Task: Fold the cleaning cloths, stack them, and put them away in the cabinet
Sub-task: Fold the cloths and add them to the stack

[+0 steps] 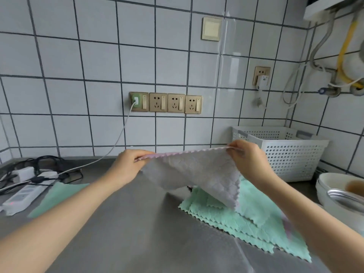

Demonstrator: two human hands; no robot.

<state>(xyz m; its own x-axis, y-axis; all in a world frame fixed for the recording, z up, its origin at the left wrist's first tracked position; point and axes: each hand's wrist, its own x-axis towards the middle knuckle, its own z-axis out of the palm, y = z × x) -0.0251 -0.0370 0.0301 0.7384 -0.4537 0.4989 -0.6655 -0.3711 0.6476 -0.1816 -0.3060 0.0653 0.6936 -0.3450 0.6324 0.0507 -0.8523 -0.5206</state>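
Observation:
A pale lilac cleaning cloth (199, 172) with a pink zigzag edge hangs in the air above the steel counter (137, 223). My left hand (130, 164) pinches its upper left corner, and my right hand (246, 156) pinches its upper right corner. The cloth's lower part droops onto a loose pile of mint green cloths (246, 223) lying at the right of the counter. One folded green cloth (57, 196) lies flat at the left, apart from the pile. No cabinet is in view.
A white perforated basket (285, 152) stands at the back right against the tiled wall. Stacked white bowls and a metal bowl (340, 194) sit at the far right. A power strip with cables (25, 192) lies at the left, and wall sockets (165, 102) are behind.

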